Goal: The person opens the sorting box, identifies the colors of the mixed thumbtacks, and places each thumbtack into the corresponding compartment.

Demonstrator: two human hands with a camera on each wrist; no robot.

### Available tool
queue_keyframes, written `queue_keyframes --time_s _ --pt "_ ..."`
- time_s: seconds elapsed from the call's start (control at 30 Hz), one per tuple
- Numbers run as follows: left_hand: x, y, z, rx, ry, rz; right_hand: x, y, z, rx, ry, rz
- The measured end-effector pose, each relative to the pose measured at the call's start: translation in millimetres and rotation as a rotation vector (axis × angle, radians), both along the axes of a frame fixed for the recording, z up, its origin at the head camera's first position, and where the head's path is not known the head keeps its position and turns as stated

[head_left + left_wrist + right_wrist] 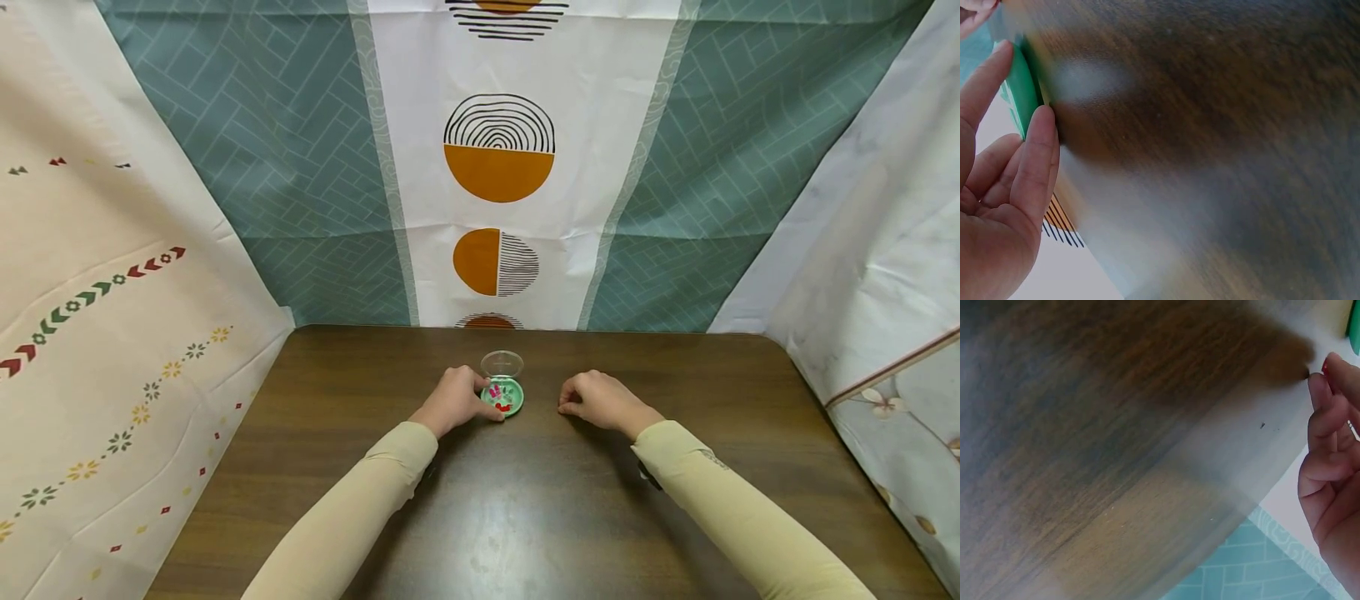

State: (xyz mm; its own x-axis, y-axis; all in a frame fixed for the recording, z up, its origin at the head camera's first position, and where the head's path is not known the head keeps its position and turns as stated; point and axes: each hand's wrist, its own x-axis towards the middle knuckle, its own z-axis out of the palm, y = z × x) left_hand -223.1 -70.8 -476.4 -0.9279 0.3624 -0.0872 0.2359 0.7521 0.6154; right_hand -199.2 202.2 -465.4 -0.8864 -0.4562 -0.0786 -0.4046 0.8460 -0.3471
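Note:
A small round green case [513, 395] lies on the table with its clear lid [502, 363] tipped back on the far side. Small pink and red pieces [502, 407] sit inside it; their kind is too small to tell. My left hand [459, 400] holds the case by its left side, thumb near and fingers far. In the left wrist view, the fingertips touch the rim of the green case [1021, 81]. To the right of the case, apart from it, my right hand [600, 402] pinches a tiny red piece [1325, 366] between thumb and finger, low over the table.
The brown wooden table [495, 517] ends at a patterned cloth [495, 275] hung behind it. Other cloths hang at the left [112, 375] and the right [862, 333]. Light glares off the tabletop near the front.

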Motion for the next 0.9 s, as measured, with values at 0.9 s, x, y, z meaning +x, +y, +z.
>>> queue_keyframes --time_s 0.9 --pt "-2.1 0.3 -3.9 0.006 0.014 -0.01 -6.8 -21.3 3.1 -0.358 -0.123 -0.056"
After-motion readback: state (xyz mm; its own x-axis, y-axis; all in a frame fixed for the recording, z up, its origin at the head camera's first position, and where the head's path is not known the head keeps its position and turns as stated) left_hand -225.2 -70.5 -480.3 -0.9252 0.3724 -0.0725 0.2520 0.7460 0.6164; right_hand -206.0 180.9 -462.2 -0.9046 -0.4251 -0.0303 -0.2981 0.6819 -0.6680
